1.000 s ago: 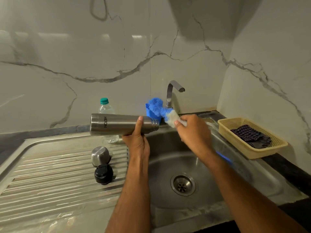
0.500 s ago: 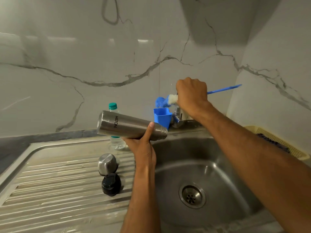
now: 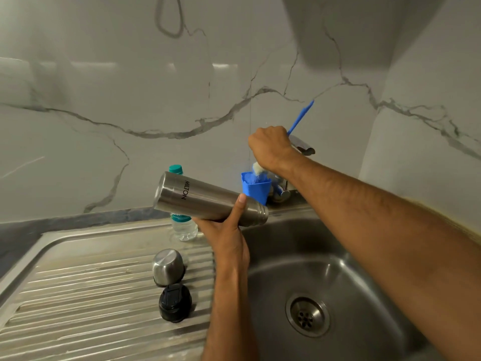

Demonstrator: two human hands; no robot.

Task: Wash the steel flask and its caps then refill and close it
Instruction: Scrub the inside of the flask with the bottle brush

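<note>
My left hand (image 3: 229,230) grips the steel flask (image 3: 205,200) near its open neck and holds it nearly level over the sink's left edge, mouth toward the right. Above the blue holder cup (image 3: 256,188), my right hand (image 3: 269,147) grips the blue-handled bottle brush (image 3: 299,118). The brush's white and blue head points down into the cup and its handle sticks up to the right. On the ribbed drainboard (image 3: 91,295) stand the steel outer cap (image 3: 166,267) and, nearer to me, the black inner cap (image 3: 175,303).
A small plastic water bottle (image 3: 182,227) with a teal cap stands behind the flask by the wall. The tap (image 3: 302,147) is partly hidden behind my right hand. The sink basin (image 3: 325,269) with its drain (image 3: 307,315) lies at the lower right.
My right hand drew the brush away from the flask's mouth, lifted it, and turned it head-down into the blue cup. The flask tilted slightly, base end up.
</note>
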